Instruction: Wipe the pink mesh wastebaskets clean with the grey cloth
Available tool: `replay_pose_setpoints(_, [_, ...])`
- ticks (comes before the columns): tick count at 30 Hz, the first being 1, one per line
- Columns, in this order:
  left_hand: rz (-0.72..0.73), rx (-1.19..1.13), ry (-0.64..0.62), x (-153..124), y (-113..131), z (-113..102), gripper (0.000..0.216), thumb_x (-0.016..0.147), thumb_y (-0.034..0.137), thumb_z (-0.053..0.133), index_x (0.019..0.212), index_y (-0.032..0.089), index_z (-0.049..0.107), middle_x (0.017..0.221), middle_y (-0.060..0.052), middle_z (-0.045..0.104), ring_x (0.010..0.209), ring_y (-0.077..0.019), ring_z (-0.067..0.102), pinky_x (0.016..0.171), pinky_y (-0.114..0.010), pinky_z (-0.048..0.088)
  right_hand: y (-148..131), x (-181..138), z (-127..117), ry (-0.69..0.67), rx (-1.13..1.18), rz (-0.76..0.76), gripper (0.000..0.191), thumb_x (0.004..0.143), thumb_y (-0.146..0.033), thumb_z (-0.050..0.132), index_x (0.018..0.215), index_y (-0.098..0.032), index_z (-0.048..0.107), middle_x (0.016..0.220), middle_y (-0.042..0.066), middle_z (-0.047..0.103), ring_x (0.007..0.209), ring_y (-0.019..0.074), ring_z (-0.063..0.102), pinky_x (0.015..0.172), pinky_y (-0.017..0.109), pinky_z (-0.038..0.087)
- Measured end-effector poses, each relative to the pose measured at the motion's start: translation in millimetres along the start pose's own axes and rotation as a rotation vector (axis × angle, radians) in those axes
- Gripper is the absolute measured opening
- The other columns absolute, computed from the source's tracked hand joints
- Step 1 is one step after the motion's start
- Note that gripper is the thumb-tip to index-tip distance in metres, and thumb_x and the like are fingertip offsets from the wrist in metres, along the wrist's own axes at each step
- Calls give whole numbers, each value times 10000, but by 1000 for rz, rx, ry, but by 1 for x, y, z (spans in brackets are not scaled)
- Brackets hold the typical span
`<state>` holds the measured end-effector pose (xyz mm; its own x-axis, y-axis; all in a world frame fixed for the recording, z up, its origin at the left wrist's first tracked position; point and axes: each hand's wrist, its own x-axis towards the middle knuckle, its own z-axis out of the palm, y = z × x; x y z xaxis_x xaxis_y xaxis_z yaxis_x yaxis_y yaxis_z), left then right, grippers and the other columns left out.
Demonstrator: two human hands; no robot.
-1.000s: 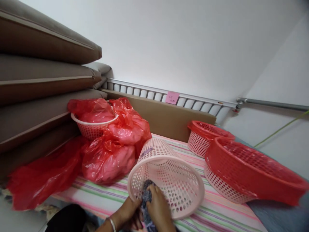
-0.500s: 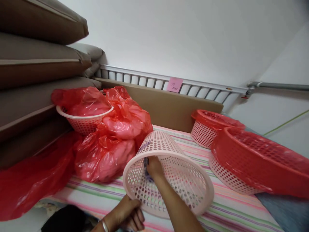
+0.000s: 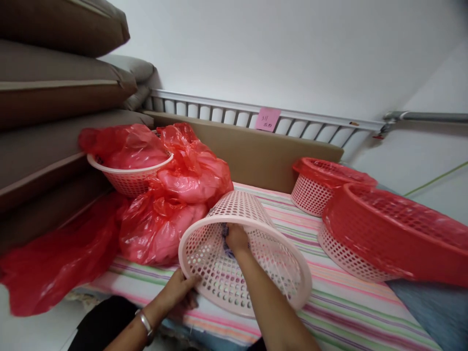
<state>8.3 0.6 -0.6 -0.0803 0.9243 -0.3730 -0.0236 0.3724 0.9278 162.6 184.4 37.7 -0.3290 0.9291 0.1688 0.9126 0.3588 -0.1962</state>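
- Basket (image 3: 256,229), pale pink, perforated, lies on its side at 6 o'clock of the view, mouth toward the person, base pointing away toward 12; it rests on the striped sheet (image 3: 329,312).
- Right hand (image 3: 237,239) reaches deep into the basket mouth; fingers are closed on a small dark patterned cloth (image 3: 226,248) against the upper inner wall. Judgement: the tipped position lets the arm go straight in to the far end.
- Left hand (image 3: 179,287) sits at 7 o'clock of the rim, fingers curled against the lower edge of the basket. Judgement: this steadies a round basket that would otherwise roll. A metal bangle (image 3: 145,321) shows on that wrist.
- Red plastic bags (image 3: 171,214), full and knotted, are heaped at 10 o'clock, just beside the basket; one fills a second pink basket (image 3: 127,180) propped against the stacked brown cushions (image 3: 54,97).
- Two red-rimmed baskets stand upright at 2 to 3 o'clock: the large one (image 3: 395,229) near the tipped basket, the small one (image 3: 329,187) just behind it.
- Cardboard panel (image 3: 256,156) stands along 12 o'clock, in front of a white rail (image 3: 219,109) carrying a pink note (image 3: 268,119); its writing is too small to read.
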Motion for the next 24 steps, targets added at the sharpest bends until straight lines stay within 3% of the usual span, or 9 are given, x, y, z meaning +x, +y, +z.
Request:
replay_pose_setpoints(4, [-26, 2, -19, -2, -4, 6, 483, 676, 622, 530, 744, 143, 542, 368, -23, 602, 313, -158, 563, 353, -238, 445, -15, -33, -13, -45, -9, -25, 342, 726, -81, 473, 1032, -182, 588, 976, 98, 627, 916, 224, 567, 770, 313, 391])
replay_pose_setpoints(10, [5, -1, -13, -7, -4, 14, 524, 648, 676, 525, 632, 153, 545, 388, -22, 597, 310, -141, 540, 338, -221, 397, -51, -149, -19, -103, 19, -165, 361, 674, -89, 475, 992, -228, 575, 1013, 70, 593, 941, 237, 525, 796, 333, 376])
replay_pose_setpoints(13, [16, 0, -25, -8, -4, 12, 544, 667, 677, 503, 589, 142, 562, 394, -36, 604, 326, -139, 545, 355, -226, 403, -56, -183, -18, -110, 83, -222, 385, 660, -105, 493, 1004, -266, 560, 1058, 42, 576, 1008, 250, 492, 855, 358, 353])
replay_pose_setpoints(16, [7, 3, -30, -7, -5, 12, 529, 671, 660, 507, 653, 135, 563, 395, -40, 617, 297, -130, 524, 334, -219, 393, -49, -167, -18, -88, 48, -180, 353, 645, -93, 506, 959, -244, 569, 1010, 47, 582, 970, 245, 506, 822, 342, 370])
replay_pose_setpoints(21, [-22, 0, -37, -5, -5, 11, 503, 672, 633, 519, 770, 139, 522, 394, -28, 625, 283, -125, 521, 312, -199, 383, -35, -81, -11, 17, -39, -63, 356, 729, -77, 471, 1044, -197, 586, 945, 101, 605, 881, 231, 550, 764, 329, 395])
replay_pose_setpoints(24, [-46, -7, -43, -5, -6, 10, 481, 683, 612, 523, 771, 139, 512, 415, -35, 638, 297, -121, 535, 315, -190, 385, -25, -33, -3, 31, -9, -42, 387, 742, -85, 478, 1101, -186, 580, 999, 121, 613, 940, 250, 552, 804, 354, 400])
